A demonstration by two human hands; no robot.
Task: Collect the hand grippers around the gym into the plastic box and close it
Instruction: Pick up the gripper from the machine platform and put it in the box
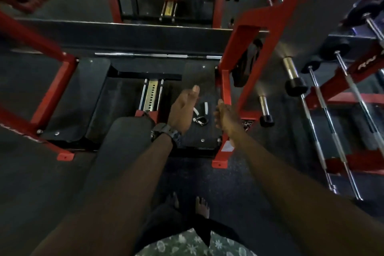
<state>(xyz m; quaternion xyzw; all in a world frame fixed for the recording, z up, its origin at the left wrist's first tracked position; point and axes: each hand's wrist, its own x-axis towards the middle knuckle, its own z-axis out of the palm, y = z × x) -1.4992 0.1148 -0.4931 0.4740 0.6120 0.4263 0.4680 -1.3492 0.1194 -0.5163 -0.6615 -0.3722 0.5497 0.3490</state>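
A black hand gripper (201,114) with white-striped handles and a metal spring lies on the black footplate (204,137) of a red gym machine. Both my arms reach down toward it. My left hand (182,110), with a black watch on the wrist, hovers just left of the gripper, fingers apart and holding nothing. My right hand (223,115) is just right of it, fingers loosely curled and empty. Neither hand touches the gripper. No plastic box is in view.
The red machine frame (225,89) rises right beside my right hand. A black padded bench (124,141) lies to the left. A barbell (158,55) lies across the floor behind. Racked bars and dumbbells (324,110) stand at the right. My bare feet (195,203) stand on dark rubber floor.
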